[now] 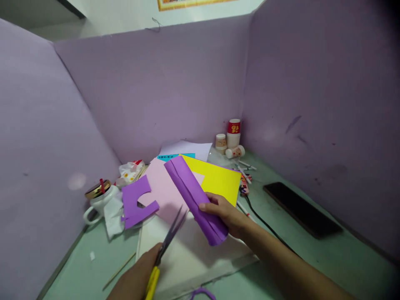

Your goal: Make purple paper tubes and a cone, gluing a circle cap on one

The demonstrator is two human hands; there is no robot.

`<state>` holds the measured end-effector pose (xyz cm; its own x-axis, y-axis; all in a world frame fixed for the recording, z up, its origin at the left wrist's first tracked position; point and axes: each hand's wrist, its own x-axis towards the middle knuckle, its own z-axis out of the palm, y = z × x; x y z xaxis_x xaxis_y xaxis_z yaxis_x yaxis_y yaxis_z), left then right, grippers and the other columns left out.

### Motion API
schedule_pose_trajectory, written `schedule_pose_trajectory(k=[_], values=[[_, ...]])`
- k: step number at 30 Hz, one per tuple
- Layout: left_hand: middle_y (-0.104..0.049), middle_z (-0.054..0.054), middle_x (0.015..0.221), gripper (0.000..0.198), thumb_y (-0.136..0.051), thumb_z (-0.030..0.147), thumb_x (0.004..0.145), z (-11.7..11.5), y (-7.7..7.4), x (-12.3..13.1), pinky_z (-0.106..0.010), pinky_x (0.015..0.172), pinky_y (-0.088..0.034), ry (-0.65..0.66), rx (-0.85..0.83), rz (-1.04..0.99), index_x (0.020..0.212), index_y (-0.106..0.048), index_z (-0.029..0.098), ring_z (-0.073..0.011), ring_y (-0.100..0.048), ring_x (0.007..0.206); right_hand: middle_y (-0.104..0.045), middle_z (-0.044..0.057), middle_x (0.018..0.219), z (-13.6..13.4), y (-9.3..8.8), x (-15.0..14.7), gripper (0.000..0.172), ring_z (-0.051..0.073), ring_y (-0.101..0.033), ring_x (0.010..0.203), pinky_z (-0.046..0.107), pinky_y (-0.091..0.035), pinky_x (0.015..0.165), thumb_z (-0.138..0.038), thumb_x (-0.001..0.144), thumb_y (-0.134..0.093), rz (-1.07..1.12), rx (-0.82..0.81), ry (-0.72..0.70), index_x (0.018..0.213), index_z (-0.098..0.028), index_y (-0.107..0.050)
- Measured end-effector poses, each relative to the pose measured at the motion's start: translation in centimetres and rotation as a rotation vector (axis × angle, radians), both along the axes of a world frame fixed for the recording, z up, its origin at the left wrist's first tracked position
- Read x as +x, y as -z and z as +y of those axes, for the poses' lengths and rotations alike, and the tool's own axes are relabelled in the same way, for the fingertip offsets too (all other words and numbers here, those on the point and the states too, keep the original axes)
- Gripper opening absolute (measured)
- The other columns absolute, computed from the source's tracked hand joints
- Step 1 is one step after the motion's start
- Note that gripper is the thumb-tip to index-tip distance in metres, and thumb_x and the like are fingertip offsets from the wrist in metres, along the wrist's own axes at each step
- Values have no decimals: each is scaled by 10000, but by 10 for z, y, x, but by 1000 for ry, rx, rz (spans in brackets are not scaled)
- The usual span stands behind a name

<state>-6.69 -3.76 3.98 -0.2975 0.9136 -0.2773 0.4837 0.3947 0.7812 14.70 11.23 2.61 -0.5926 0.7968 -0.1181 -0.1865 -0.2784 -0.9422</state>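
My right hand [225, 214] is closed around a folded strip of purple paper [193, 196], held up and tilted above the desk. My left hand [137, 277] grips yellow-handled scissors [168, 241], their blades slightly apart and pointing toward the purple strip without touching it. Below lies a white sheet [187, 258]. A pink sheet [162, 187], a yellow sheet [218, 179] and a cut purple piece [136, 202] lie behind.
A white mug with a gold lid [98, 196] stands at the left beside crumpled tissue. Paper cups [233, 135] and pens sit in the back corner. A dark phone [301, 210] and a black cable [265, 225] lie to the right. Purple partition walls enclose the green desk [328, 262].
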Motion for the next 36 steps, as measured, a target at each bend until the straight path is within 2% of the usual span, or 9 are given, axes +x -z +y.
schedule_pose_trajectory(k=[2, 7, 12, 18, 21, 24, 28, 31, 36], values=[[-713, -62, 893, 257, -518, 371, 757, 7, 3, 0, -433, 858, -483, -25, -12, -18, 919, -682, 257, -295, -641, 916, -652, 48, 820, 0, 0, 1, 465, 162, -572, 697, 266, -454, 612, -397, 596, -745, -10, 7, -4, 954, -122, -631], [-706, -27, 729, 174, -624, 262, 656, 17, 8, -2, -399, 872, -468, 76, 107, -130, 816, -692, 262, -297, -635, 893, -630, 39, 911, 1, 0, 4, 514, 163, -545, 760, 262, -436, 649, -386, 619, -737, -39, 120, 16, 1055, -139, -623], [-697, -43, 698, 197, -559, 336, 746, 12, 4, 10, -387, 746, -521, 75, 37, -258, 851, -689, 232, -275, -648, 844, -620, 56, 962, -1, 2, 3, 563, 182, -557, 807, 282, -447, 681, -393, 636, -740, -106, 198, 38, 1118, -141, -595], [-712, -86, 989, 353, -572, 428, 739, 0, -16, 20, -467, 857, -489, 83, 40, -299, 1027, -660, 245, -318, -599, 1062, -633, 59, 960, -7, 1, 0, 541, 193, -580, 813, 296, -461, 694, -396, 643, -742, -156, 274, 34, 1109, -157, -603], [-604, -89, 1258, 507, -634, 462, 668, -12, -24, 20, -495, 1021, -360, 98, 117, -226, 1134, -620, 262, -340, -452, 1253, -650, 52, 965, -10, 1, 0, 537, 203, -597, 825, 296, -465, 697, -393, 643, -743, -163, 301, 12, 1120, -182, -614], [-519, -73, 1361, 548, -613, 487, 680, -18, -28, 19, -496, 1092, -249, 118, 157, -133, 1184, -593, 273, -337, -397, 1298, -669, 42, 982, -12, 1, 1, 527, 217, -601, 848, 301, -464, 713, -385, 661, -731, -185, 352, -14, 1147, -207, -631], [-583, -71, 1290, 489, -626, 447, 696, -13, -26, 12, -483, 1038, -350, 212, 109, -98, 1157, -611, 284, -338, -458, 1243, -680, 23, 971, -12, 1, 2, 481, 224, -596, 851, 306, -455, 714, -378, 696, -703, -203, 398, -79, 1153, -236, -650], [-594, -62, 1264, 455, -662, 415, 708, -13, -23, 3, -440, 992, -415, 195, 104, -55, 1142, -618, 287, -330, -494, 1197, -684, 18, 970, -12, 1, 2, 484, 227, -597, 850, 316, -459, 723, -374, 698, -699, -211, 399, -102, 1162, -245, -647], [-567, -72, 1210, 334, -554, 369, 864, -16, -20, -1, -425, 879, -492, 173, 89, -36, 1146, -564, 191, -231, -571, 1045, -689, 18, 971, -14, -1, 1, 480, 219, -596, 820, 321, -462, 716, -360, 693, -696, -225, 417, -102, 1157, -245, -652]])
